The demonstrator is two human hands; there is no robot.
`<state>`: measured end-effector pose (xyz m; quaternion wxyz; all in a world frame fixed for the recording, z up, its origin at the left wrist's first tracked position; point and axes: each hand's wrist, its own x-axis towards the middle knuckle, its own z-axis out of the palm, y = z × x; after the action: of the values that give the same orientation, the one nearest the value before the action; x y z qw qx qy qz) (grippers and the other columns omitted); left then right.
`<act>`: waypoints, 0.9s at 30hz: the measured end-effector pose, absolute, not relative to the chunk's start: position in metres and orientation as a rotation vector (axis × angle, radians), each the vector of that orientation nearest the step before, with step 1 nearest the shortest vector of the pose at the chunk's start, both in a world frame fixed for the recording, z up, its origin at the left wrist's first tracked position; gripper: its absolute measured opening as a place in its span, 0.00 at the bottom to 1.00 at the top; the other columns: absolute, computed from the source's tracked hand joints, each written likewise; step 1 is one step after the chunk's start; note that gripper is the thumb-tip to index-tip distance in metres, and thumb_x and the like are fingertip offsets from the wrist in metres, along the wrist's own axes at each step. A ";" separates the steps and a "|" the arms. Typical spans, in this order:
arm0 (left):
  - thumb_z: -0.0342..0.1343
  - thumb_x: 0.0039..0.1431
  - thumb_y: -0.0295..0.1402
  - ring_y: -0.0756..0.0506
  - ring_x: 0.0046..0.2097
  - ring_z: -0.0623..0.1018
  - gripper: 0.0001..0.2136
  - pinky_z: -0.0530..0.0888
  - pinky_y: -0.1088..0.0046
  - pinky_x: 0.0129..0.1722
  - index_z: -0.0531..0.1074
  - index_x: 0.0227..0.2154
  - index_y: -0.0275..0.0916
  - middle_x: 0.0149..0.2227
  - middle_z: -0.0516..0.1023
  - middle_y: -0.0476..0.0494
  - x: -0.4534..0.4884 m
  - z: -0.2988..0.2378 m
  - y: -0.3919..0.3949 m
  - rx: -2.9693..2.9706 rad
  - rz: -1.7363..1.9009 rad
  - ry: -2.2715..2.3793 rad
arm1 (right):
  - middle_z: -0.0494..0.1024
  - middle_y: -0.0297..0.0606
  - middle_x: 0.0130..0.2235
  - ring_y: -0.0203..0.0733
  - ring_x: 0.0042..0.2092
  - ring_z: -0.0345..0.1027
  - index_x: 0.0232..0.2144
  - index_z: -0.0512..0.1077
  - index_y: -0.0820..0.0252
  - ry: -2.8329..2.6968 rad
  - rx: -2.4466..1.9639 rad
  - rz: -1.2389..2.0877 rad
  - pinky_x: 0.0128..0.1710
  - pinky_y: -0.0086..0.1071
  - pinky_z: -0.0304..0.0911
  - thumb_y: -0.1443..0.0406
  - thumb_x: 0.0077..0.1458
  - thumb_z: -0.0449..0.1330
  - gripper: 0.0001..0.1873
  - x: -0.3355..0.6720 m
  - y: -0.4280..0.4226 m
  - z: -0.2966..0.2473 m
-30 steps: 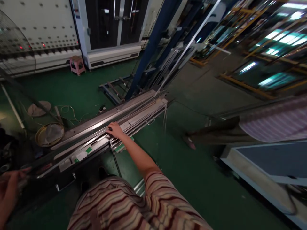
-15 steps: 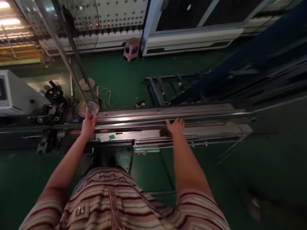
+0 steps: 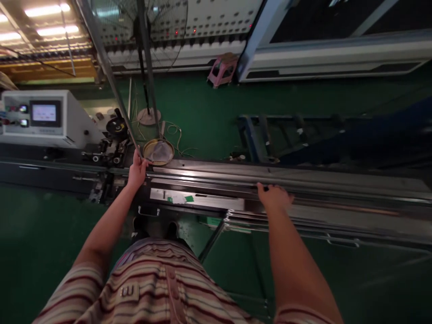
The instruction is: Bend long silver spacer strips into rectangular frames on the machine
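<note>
My left hand [image 3: 137, 174] is closed on a thin metal strip [image 3: 113, 81], which rises steeply from the fingers towards the upper left. It is just left of a round, yellow-rimmed tray [image 3: 158, 151] with pale cloth-like material in it. To the right, my right hand [image 3: 274, 196] curls over a long, narrow metal strip [image 3: 202, 181] lying along the machine bed [image 3: 219, 166]. Its fingertips are partly blurred. Whether the upright and lying strips are one bent piece, I cannot tell. A clamp-and-roller mechanism [image 3: 110, 155] sits left of my left hand.
A white control box with a lit screen [image 3: 44, 112] stands at the left. Behind the bed are a standing fan [image 3: 137, 29], loose cables [image 3: 175, 132], a pink stool [image 3: 222, 69] and a blue metal frame [image 3: 251, 137]. Metal bars [image 3: 232, 216] and handles [image 3: 343, 241] line the front.
The view has turned left, bringing the control box further in. Both hands have shifted left along the bed; the left hand and upright strip are now left of the round tray.
</note>
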<state>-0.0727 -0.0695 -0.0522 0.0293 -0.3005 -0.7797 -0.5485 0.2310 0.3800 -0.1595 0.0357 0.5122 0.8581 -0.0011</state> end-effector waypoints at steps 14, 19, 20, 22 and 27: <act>0.46 0.69 0.34 0.47 0.39 0.80 0.30 0.73 0.69 0.47 0.44 0.70 0.36 0.31 0.74 0.47 -0.226 -0.060 -0.287 -0.837 -1.643 -2.361 | 0.76 0.59 0.39 0.59 0.45 0.70 0.39 0.78 0.73 2.688 1.467 0.165 0.52 0.55 0.52 0.46 0.62 0.49 0.33 0.073 0.165 -0.168; 0.46 0.69 0.36 0.46 0.39 0.81 0.30 0.73 0.69 0.47 0.43 0.69 0.35 0.32 0.74 0.47 -0.277 -0.061 -0.359 -0.765 -1.603 -2.348 | 0.77 0.59 0.37 0.58 0.43 0.70 0.37 0.78 0.75 2.798 1.411 0.183 0.54 0.55 0.50 0.46 0.62 0.50 0.34 0.024 0.089 -0.167; 0.46 0.70 0.37 0.46 0.39 0.81 0.30 0.73 0.69 0.47 0.43 0.69 0.35 0.32 0.74 0.46 -0.286 -0.062 -0.373 -0.753 -1.596 -2.344 | 0.77 0.59 0.37 0.58 0.43 0.71 0.38 0.78 0.75 2.829 1.387 0.182 0.54 0.55 0.50 0.46 0.62 0.49 0.34 0.016 0.073 -0.165; 0.46 0.70 0.38 0.45 0.40 0.81 0.31 0.73 0.67 0.49 0.43 0.69 0.34 0.32 0.75 0.46 -0.304 -0.062 -0.399 -0.731 -1.575 -2.338 | 0.78 0.60 0.39 0.58 0.44 0.71 0.39 0.77 0.76 2.887 1.326 0.188 0.56 0.55 0.50 0.46 0.63 0.47 0.36 0.000 0.042 -0.161; 0.48 0.69 0.37 0.44 0.45 0.79 0.32 0.70 0.63 0.56 0.41 0.69 0.30 0.37 0.79 0.40 -0.346 -0.052 -0.469 -0.622 -1.340 -2.364 | 0.77 0.64 0.49 0.60 0.54 0.68 0.47 0.74 0.75 3.049 1.110 0.096 0.61 0.55 0.49 0.48 0.66 0.44 0.34 -0.024 -0.028 -0.156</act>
<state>-0.3465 -0.4693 -0.0516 0.1763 -0.2197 -0.8347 -0.4732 -0.0239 -0.0285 -0.1555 -0.0521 0.3414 0.9380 0.0296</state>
